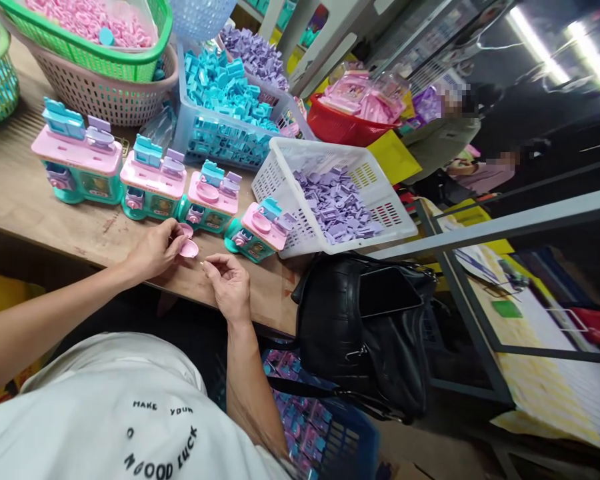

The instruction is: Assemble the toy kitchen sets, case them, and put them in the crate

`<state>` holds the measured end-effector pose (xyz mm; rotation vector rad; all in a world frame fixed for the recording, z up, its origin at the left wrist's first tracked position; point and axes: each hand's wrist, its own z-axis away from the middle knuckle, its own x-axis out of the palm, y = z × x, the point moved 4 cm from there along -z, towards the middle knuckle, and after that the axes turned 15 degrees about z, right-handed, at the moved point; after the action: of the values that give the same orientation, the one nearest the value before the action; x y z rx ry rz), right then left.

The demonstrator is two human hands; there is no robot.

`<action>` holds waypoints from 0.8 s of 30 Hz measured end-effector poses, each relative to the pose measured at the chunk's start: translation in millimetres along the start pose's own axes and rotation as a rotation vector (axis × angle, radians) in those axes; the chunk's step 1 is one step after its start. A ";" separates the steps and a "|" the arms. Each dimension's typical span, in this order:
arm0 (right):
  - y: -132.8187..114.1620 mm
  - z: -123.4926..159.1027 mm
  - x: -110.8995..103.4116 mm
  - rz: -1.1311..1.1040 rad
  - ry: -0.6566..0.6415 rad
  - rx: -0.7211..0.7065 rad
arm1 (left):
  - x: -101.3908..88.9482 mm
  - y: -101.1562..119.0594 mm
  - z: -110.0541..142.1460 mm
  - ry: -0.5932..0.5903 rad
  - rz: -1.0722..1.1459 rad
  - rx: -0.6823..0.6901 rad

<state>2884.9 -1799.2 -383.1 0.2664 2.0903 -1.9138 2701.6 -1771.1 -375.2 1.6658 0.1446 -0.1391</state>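
Small pink round dishes sit at the fingertips of my left hand, which is closed in a pinch over the table's front edge. To their right, my right hand has thumb and forefinger pressed together; anything between them is too small to make out. Behind my hands stand toy kitchen counters in a row, pink on top and teal below. The rightmost toy counter and the toy counter beside it each carry a pink round dish. On the two left ones, the toy counter and the larger-looking toy counter, no such dish shows.
Behind the row stand a clear bin of blue parts and a white basket of purple parts. Stacked baskets are at the back left. A black bag with a phone hangs at the table's right end. Other people sit farther back.
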 end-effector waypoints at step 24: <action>-6.9 -4.5 12.8 0.223 0.300 -0.112 | 31.1 3.1 15.9 -0.066 0.505 -0.261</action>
<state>2870.2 -1796.2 -380.6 0.7693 2.2314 -1.7049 2732.6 -1786.9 -379.2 1.3889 -0.2976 0.1998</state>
